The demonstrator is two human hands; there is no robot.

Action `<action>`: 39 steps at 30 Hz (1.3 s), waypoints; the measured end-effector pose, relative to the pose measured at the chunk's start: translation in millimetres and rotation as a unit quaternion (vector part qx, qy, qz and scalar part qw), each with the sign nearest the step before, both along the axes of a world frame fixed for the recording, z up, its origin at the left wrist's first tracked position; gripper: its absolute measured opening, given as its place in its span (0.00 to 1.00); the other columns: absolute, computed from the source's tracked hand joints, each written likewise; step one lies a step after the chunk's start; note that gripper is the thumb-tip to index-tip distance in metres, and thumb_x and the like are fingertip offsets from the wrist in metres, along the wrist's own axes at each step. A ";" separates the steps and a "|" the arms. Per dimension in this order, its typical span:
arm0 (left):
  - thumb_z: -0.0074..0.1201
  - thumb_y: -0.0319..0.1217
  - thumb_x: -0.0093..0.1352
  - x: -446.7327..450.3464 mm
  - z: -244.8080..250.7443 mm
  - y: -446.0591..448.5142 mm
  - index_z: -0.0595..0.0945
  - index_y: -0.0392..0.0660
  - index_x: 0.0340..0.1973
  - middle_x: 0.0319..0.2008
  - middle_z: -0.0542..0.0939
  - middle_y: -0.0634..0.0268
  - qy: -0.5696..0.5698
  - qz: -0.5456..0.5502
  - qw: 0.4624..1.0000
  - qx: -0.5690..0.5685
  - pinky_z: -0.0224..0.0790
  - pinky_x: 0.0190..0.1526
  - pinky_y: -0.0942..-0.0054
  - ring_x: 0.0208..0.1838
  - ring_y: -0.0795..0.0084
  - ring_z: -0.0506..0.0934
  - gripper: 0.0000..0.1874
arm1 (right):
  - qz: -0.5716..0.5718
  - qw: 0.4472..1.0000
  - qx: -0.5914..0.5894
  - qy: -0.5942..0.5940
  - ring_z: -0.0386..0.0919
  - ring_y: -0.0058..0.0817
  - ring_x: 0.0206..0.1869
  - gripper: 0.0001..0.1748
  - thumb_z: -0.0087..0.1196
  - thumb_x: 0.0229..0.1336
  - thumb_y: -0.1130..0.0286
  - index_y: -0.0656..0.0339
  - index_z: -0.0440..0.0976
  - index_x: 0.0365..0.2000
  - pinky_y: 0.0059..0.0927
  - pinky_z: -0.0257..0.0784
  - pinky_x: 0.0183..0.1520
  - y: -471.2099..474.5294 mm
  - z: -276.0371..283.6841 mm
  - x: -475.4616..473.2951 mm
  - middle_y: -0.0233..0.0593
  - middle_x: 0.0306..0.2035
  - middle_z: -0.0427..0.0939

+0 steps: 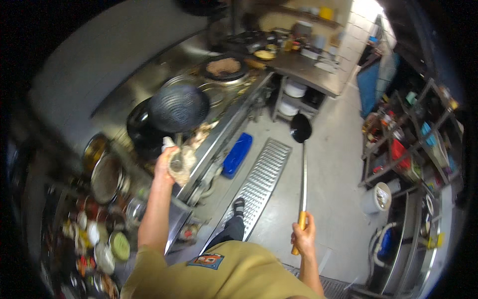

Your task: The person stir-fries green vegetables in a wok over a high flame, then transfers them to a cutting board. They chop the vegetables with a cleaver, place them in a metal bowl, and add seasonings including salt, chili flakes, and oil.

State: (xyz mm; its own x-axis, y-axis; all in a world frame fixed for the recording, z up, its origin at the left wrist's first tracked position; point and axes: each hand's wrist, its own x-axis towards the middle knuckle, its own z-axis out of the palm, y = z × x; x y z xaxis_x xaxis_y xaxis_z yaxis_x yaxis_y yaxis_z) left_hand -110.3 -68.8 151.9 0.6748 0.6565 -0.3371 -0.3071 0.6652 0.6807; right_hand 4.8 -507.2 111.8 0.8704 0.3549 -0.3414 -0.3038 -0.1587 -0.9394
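Note:
My left hand (pixel 166 164) grips a pale cloth (pixel 185 168) around the handle of a dark, dimpled metal wok (pixel 181 108), tilted above the stove. Behind and below it is another black wok or pan (pixel 143 125), partly hidden. My right hand (pixel 304 233) is closed around the wooden handle of a long ladle (pixel 305 175). The ladle's black bowl points away from me over the floor. Farther along the stove, a dark pan (pixel 224 76) with brown contents rests on a burner.
A steel worktop (pixel 310 73) with bottles stands beyond the stove. A blue plastic container (pixel 238 155) and a metal floor grate (pixel 270 160) lie below. Bowls and jars, one with green contents (pixel 119 245), crowd the left. On the right are a cluttered rack (pixel 401 157) and a white bucket (pixel 368 202).

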 end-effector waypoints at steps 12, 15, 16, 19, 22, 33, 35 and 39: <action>0.52 0.35 0.64 258.5 -64.9 248.5 0.76 0.42 0.30 0.27 0.79 0.58 0.015 0.115 0.993 -0.014 0.74 0.35 0.59 0.28 0.61 0.78 0.08 | -0.048 0.995 -0.084 0.012 0.62 0.19 0.11 0.27 0.48 0.54 0.81 0.58 0.55 0.53 0.23 0.61 0.11 96.8 5.8 196.9 0.32 0.18 0.64; 0.52 0.33 0.63 300.0 -82.3 300.1 0.76 0.42 0.30 0.28 0.78 0.57 0.020 0.149 0.987 -0.061 0.73 0.37 0.55 0.30 0.58 0.78 0.07 | -0.059 0.996 -0.067 0.015 0.62 0.19 0.11 0.27 0.47 0.53 0.82 0.59 0.55 0.54 0.23 0.61 0.11 115.4 5.9 241.0 0.31 0.18 0.64; 0.52 0.32 0.62 309.6 -93.9 316.7 0.76 0.42 0.30 0.28 0.78 0.57 0.016 0.157 0.983 -0.090 0.72 0.37 0.55 0.30 0.57 0.78 0.07 | -0.058 0.996 -0.059 0.013 0.62 0.18 0.11 0.27 0.47 0.53 0.82 0.60 0.55 0.54 0.24 0.60 0.11 120.3 5.9 256.1 0.31 0.17 0.63; 0.51 0.31 0.62 326.9 -140.6 371.7 0.76 0.41 0.32 0.29 0.78 0.55 0.003 0.088 0.994 -0.069 0.72 0.37 0.54 0.30 0.55 0.77 0.07 | -0.034 0.994 -0.106 0.001 0.60 0.17 0.10 0.26 0.45 0.55 0.80 0.55 0.54 0.54 0.22 0.59 0.09 135.6 7.0 306.6 0.31 0.17 0.64; 0.49 0.30 0.62 352.1 -188.3 410.0 0.75 0.39 0.32 0.28 0.77 0.54 0.217 0.027 0.976 -0.004 0.71 0.30 0.48 0.28 0.53 0.76 0.08 | 0.016 0.996 -0.088 -0.015 0.61 0.18 0.10 0.26 0.45 0.54 0.81 0.58 0.55 0.54 0.23 0.59 0.10 159.1 9.5 372.5 0.32 0.18 0.64; 0.56 0.42 0.61 395.4 -126.6 370.4 0.71 0.47 0.52 0.53 0.68 0.54 0.320 0.219 0.921 -0.035 0.66 0.44 0.52 0.48 0.55 0.72 0.25 | 0.190 0.978 -0.084 -0.011 0.61 0.18 0.09 0.25 0.44 0.54 0.82 0.57 0.55 0.53 0.21 0.59 0.09 265.9 47.1 589.6 0.31 0.18 0.65; 0.58 0.45 0.60 397.8 -159.2 383.5 0.66 0.46 0.58 0.62 0.60 0.51 0.419 0.164 0.893 0.006 0.65 0.44 0.54 0.53 0.55 0.69 0.33 | 0.208 0.974 -0.086 -0.007 0.62 0.17 0.09 0.25 0.44 0.54 0.83 0.57 0.56 0.53 0.21 0.60 0.09 275.2 50.4 607.8 0.31 0.18 0.66; 0.52 0.38 0.62 396.0 -185.4 406.3 0.75 0.48 0.45 0.49 0.69 0.54 0.477 0.166 0.860 -0.075 0.58 0.48 0.56 0.51 0.54 0.65 0.17 | 0.231 0.970 -0.078 0.004 0.62 0.17 0.09 0.25 0.43 0.53 0.84 0.56 0.57 0.52 0.21 0.59 0.09 285.9 49.0 629.6 0.31 0.18 0.66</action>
